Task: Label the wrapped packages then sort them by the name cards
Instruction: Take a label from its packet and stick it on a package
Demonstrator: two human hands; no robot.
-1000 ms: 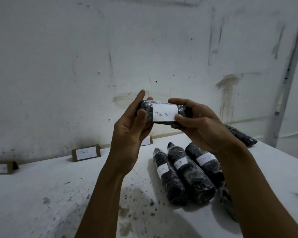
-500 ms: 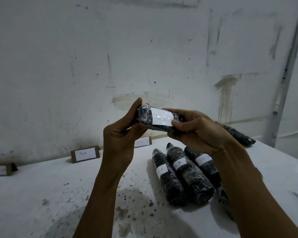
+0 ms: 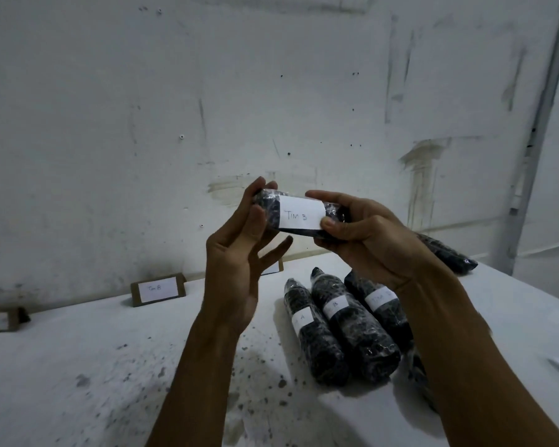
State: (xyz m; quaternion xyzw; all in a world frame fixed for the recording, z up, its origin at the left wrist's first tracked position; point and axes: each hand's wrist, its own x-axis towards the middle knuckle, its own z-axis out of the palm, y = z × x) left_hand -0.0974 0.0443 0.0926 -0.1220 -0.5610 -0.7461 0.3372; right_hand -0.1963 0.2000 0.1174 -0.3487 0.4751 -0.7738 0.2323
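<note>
Aloft, both left hand and right hand grip the labelled package.

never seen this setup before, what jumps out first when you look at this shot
The eye goes first to the dark wrapped package held up in mid-frame by the left hand and the right hand, its white label reading "TIM B". Below it on the white table, three more labelled packages lie side by side. Further left, a brown name card, also marked "Tim B", stands by the wall.
</note>
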